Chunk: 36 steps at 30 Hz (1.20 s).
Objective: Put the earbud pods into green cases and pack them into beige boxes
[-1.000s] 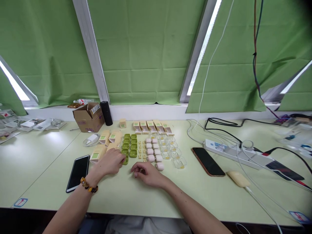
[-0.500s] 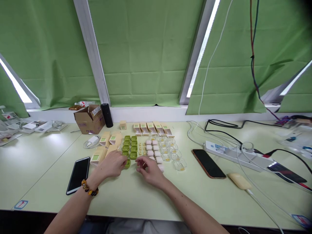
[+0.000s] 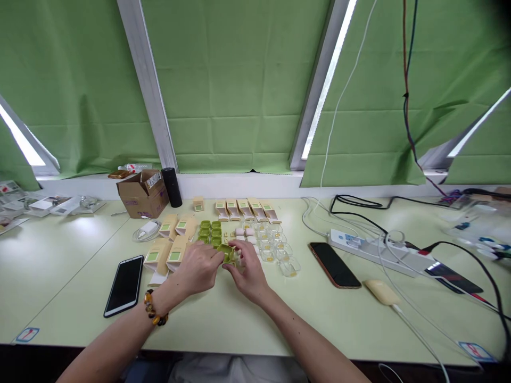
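Your left hand point(image 3: 200, 267) and right hand point(image 3: 250, 274) are gripping one green case point(image 3: 227, 253) between them; you're probably handling it best by pressing lightly.

One camera sat on the person's head and looked forward and down. The left hand point(image 3: 198, 268) and the right hand point(image 3: 250, 272) were near it, low in the middle, with both arms point(image 3: 114, 334) coming in from the bottom edge. It saw wide, across the counter point(image 3: 227, 324) to the green cloth point(image 3: 239, 90), which hung farther off and filled the top.
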{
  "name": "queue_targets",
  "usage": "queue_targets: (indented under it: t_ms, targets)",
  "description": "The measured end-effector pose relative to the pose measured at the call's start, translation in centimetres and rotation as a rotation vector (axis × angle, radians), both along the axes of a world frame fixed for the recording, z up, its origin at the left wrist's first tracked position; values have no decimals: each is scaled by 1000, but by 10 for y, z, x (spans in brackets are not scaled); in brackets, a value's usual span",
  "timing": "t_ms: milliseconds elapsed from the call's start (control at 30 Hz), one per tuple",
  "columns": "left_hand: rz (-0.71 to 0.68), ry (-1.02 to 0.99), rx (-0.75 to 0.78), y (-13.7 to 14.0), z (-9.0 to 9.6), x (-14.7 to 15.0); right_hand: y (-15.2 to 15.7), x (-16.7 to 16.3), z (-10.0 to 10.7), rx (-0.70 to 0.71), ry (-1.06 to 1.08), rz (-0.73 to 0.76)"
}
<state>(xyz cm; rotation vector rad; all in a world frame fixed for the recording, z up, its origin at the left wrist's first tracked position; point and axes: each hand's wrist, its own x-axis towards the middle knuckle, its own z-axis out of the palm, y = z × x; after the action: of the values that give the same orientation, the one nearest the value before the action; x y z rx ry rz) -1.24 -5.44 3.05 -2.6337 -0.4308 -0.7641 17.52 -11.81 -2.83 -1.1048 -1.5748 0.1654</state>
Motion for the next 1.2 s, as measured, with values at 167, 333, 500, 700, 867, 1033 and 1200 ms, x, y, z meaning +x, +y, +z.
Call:
queue_targets:
  t_ms: [167, 333, 500, 700, 867, 1033, 1200]
  targets:
    - [-69, -119, -32, -3, 4, 13, -1, 3, 5, 45, 140, 0]
    - [-92, -524, -278, 2, -6, 20, -1, 8, 13, -65, 463, 42]
    - [-108, -612, -249, 6, -22, 19, 0, 8, 20, -91, 603, 158]
    - [-167, -571, -215, 11, -39, 14, -1, 4, 19, -134, 630, 253]
    - [-140, -511, -167, 12, -43, 11, -2, 3, 16, -206, 621, 309]
    - [-105, -552, -189, 12, -41, 11, -5, 4, 14, -241, 589, 338]
    - [-100, -674, -307, 12, -42, 14, -9, 5, 14, -245, 493, 326]
